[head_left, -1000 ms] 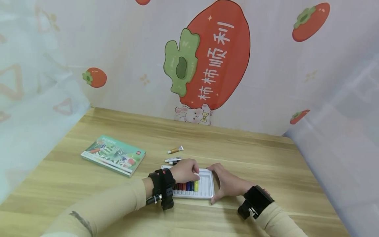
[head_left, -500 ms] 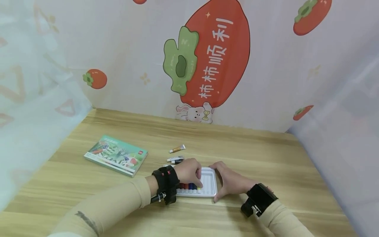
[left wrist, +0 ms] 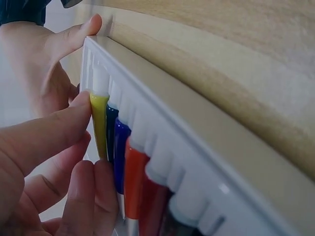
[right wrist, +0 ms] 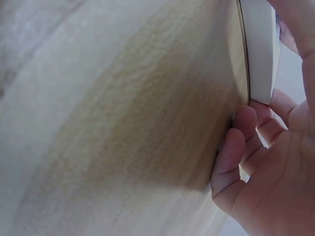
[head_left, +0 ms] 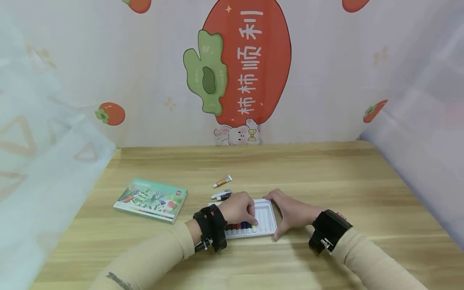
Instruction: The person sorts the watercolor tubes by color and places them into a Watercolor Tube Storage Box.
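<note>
A white plastic tray (head_left: 267, 217) lies on the table with a row of small paint tubes in its slots. My left hand (head_left: 237, 208) reaches over it, thumb and fingertips pinching the yellow paint tube (left wrist: 99, 120) at the row's right end. Beside that tube in the left wrist view are a dark teal tube, a blue tube (left wrist: 121, 147), an orange tube (left wrist: 134, 172) and darker ones, all with white caps. My right hand (head_left: 295, 210) grips the tray's right end, thumb at the near corner, fingers at the far one. My left hand hides part of the tray.
Behind the tray lie a gold tube (head_left: 222, 181), a white tube (head_left: 221, 194) and a black tube (head_left: 225, 196). A green illustrated box (head_left: 152, 200) rests at the left. Printed curtains (head_left: 319, 80) enclose the wooden table (head_left: 326, 169) at the back and sides.
The left thumb has come down over the yellow tube, which showed more fully one second ago. The right hand keeps its hold on the tray. The head view has shifted and levelled.
</note>
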The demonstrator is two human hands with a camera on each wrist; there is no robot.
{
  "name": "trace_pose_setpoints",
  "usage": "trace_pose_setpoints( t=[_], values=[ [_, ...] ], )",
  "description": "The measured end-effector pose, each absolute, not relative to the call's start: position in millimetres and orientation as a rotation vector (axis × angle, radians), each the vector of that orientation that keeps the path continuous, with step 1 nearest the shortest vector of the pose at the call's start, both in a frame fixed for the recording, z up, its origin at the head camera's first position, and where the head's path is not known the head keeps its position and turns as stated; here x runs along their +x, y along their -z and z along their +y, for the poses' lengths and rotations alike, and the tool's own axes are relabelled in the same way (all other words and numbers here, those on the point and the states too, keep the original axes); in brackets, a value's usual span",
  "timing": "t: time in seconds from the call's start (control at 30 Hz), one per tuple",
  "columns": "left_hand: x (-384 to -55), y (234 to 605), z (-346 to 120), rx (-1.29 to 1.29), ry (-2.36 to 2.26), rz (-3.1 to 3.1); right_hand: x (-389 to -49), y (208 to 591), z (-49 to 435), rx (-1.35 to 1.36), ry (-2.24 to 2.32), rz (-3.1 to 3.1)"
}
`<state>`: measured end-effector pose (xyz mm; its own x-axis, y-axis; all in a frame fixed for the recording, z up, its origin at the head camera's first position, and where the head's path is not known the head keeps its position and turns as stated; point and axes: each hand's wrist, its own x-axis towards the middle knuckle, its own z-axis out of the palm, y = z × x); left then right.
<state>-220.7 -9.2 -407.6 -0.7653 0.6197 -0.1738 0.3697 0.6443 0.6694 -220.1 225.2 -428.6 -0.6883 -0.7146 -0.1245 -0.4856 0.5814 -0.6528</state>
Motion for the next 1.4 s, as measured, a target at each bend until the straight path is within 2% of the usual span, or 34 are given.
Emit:
trace_pose_setpoints(
  t=[0.93, 1.13, 1.4],
  values=[
    [-222.5, 397.1, -5.9, 0.756, -0.755, 2.482, -219.9, 424.1, 224.1, -0.971, 0.801, 2.434],
    [-243.3, 387.3, -22.3, 0.715, -0.833, 2.457, -219.9, 426.6, 223.4, -0.931, 0.8, 2.416],
    [-283.4, 377.9, -57.3, 0.511, -0.977, 2.564, -221.2, 425.3, 221.9, -0.899, 0.784, 2.429]
  ],
)
